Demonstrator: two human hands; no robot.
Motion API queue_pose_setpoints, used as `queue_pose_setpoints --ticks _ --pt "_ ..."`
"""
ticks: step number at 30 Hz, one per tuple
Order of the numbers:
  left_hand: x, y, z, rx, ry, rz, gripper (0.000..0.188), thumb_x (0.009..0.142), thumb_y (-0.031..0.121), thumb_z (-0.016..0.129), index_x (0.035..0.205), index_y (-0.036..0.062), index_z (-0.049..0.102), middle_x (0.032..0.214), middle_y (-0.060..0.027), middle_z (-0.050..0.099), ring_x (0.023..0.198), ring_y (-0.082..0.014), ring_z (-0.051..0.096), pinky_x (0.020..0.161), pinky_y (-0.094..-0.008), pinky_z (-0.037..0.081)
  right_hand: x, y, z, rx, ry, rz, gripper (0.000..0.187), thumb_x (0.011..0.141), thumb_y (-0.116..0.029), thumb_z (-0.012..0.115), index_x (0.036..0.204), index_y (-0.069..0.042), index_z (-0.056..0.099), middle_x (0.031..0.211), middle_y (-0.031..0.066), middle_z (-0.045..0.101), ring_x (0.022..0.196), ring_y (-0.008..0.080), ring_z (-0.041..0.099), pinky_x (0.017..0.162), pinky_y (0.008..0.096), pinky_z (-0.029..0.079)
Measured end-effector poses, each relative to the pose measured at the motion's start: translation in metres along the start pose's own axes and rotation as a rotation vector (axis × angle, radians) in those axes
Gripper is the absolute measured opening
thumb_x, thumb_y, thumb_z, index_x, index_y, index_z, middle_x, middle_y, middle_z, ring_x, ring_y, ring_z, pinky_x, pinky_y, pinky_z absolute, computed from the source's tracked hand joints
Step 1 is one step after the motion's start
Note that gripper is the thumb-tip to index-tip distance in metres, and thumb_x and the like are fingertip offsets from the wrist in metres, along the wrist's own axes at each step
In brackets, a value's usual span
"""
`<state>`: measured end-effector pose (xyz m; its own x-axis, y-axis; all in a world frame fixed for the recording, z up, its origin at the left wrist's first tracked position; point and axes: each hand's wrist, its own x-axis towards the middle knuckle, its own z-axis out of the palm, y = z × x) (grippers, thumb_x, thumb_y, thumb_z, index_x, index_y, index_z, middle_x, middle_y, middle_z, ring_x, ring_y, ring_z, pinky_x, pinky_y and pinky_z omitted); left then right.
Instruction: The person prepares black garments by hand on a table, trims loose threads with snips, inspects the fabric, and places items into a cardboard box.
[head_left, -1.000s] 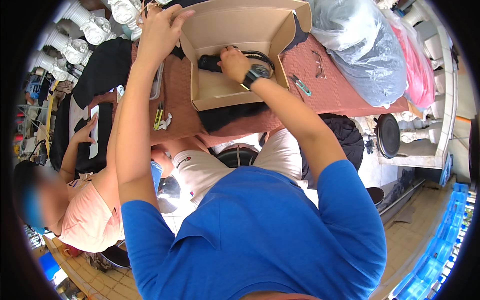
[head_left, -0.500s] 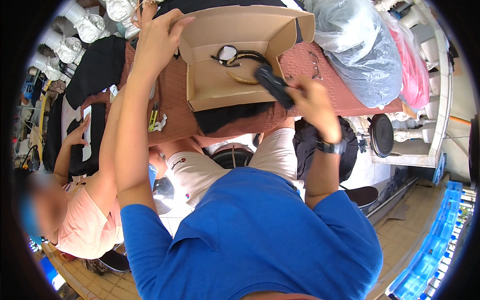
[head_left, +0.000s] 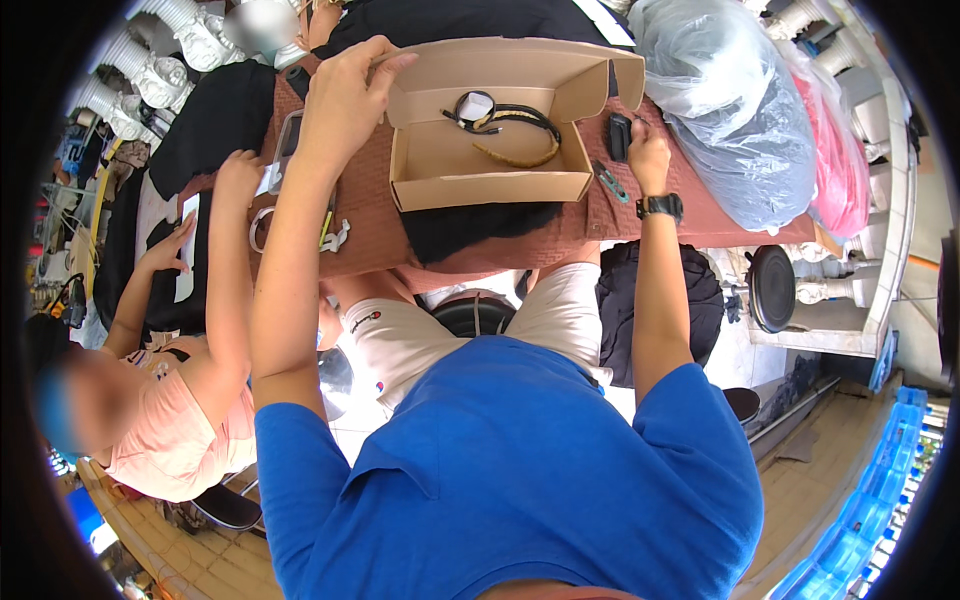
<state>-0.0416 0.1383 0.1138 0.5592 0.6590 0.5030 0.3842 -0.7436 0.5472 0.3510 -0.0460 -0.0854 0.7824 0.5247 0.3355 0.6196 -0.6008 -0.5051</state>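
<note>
An open cardboard box (head_left: 490,190) stands on the cloth-covered table, its lid raised at the back. My left hand (head_left: 345,95) grips the upper left edge of the lid between thumb and fingers. Inside lie a coiled black cord (head_left: 478,115) with a white tag and a curved brownish strip (head_left: 520,160). To the right of the box, my right hand (head_left: 648,155) has its fingertips pinched together close beside a black oblong object (head_left: 619,137). What they pinch is mostly hidden; a thin dark bit shows there. A small teal tool (head_left: 610,181) lies nearer me.
At left another person's hands (head_left: 240,178) work over white strips and black cloth. A yellow-green tool (head_left: 327,230) lies left of the box. Clear plastic bags (head_left: 715,120) fill the right end of the table. Black fabric (head_left: 480,228) hangs at the front edge.
My right hand has moved right, from over the box's front corner to the cloth beside it. The black object it held now sits left of its fingers. My left hand stays on the lid.
</note>
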Motion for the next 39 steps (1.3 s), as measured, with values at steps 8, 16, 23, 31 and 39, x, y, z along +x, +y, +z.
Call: queue_pose_setpoints --ticks 8,16,23,31,39 --pt "-0.031 -0.004 0.006 0.011 0.082 0.045 0.016 0.094 0.018 0.064 0.098 0.0036 0.069 0.092 -0.0118 0.07 0.08 -0.0323 0.068 0.07 -0.039 0.051 -0.078 -0.093 -0.094 0.932 -0.781 0.066 0.082 0.099 -0.062 0.045 0.157 -0.009 0.022 0.149 0.0204 0.041 0.128 0.0339 0.051 0.105 0.0511 0.045" --pt "-0.054 -0.009 0.017 0.048 0.033 0.042 0.015 0.094 0.011 0.064 0.105 0.0015 0.068 0.094 -0.0135 0.068 0.081 -0.0314 0.067 0.072 -0.0364 0.051 -0.105 -0.099 -0.091 0.777 -0.651 -0.187 0.108 0.073 0.002 0.084 0.154 -0.01 0.014 0.141 0.0162 0.046 0.123 0.0285 0.057 0.099 0.0404 0.053" --pt "-0.066 -0.016 0.024 0.056 0.063 0.111 0.021 0.09 0.006 0.063 0.111 0.0058 0.064 0.104 -0.0113 0.066 0.092 -0.0359 0.066 0.077 -0.0426 0.053 -0.1 -0.108 -0.074 0.839 -0.441 -0.267 0.087 0.082 -0.002 0.079 0.149 -0.005 0.023 0.13 0.017 0.055 0.116 0.024 0.062 0.089 0.0325 0.057" --pt "-0.07 -0.015 0.03 0.171 0.096 0.081 0.033 0.084 -0.003 0.063 0.116 0.0055 0.062 0.115 -0.0126 0.062 0.105 -0.0374 0.063 0.087 -0.0449 0.052 -0.094 -0.12 -0.086 0.683 -0.276 -0.232 0.041 0.099 -0.022 0.063 0.13 0.002 0.053 0.109 0.0256 0.067 0.094 0.0287 0.07 0.08 0.036 0.054" --pt "-0.068 -0.018 0.023 0.024 0.074 0.047 0.059 0.077 -0.003 0.074 0.132 0.0086 0.056 0.124 -0.0137 0.058 0.116 -0.0342 0.058 0.096 -0.0422 0.05 -0.099 -0.141 -0.081 0.499 0.097 -0.271 0.021 0.089 -0.003 0.067 0.107 0.005 0.059 0.087 0.0213 0.065 0.075 0.031 0.068 0.064 0.0394 0.052"
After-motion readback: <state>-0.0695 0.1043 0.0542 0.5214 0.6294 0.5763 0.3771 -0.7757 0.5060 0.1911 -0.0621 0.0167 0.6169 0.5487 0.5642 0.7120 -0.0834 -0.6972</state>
